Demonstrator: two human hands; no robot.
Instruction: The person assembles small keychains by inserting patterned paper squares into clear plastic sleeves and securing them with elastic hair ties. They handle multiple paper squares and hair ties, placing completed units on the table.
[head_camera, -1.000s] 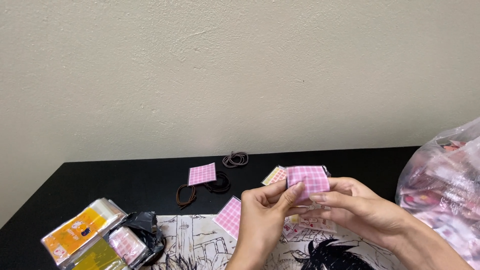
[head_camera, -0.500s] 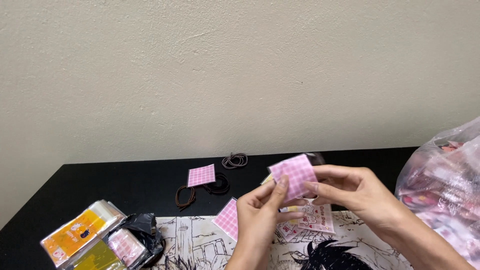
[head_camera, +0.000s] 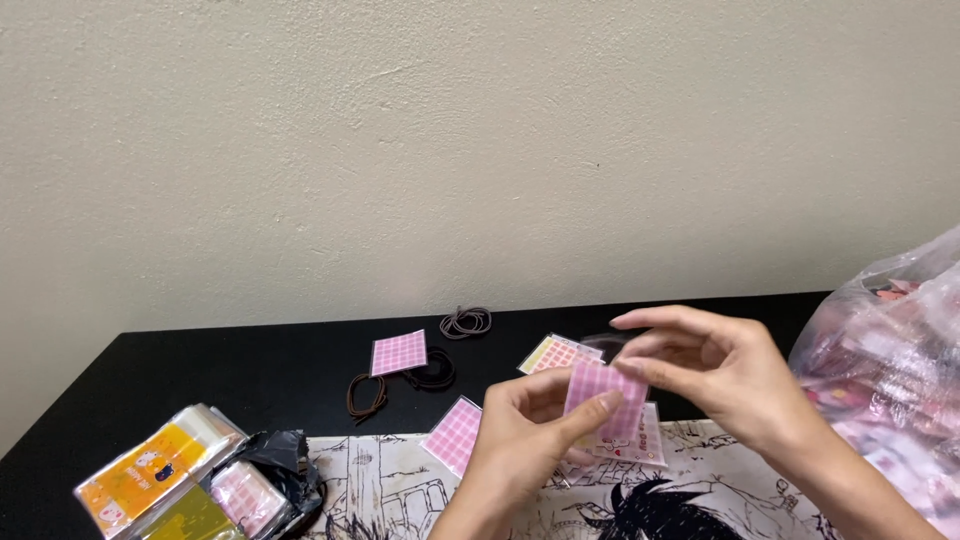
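Desk (head_camera: 250, 360): black, back edge against wall; bare strip left and rear.
Cloth (head_camera: 400, 490): printed, black-on-white, along front edge.
Clear bag (head_camera: 890, 350): large, crinkled, right edge.
Packets (head_camera: 150, 475): orange-yellow stack, front left.
Pink checked squares: four counted; three flat on desk, e.g. (head_camera: 399, 352).
Hair ties (head_camera: 466, 321): three loops, rear centre.
Left hand (head_camera: 515, 455): grip pinching pink checked piece (head_camera: 603, 398), above cloth.
Right hand (head_camera: 725, 375): fingertips clasp its top edge.

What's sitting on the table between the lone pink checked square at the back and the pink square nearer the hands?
In the head view, dark hair ties lie between the back square and the nearer square.
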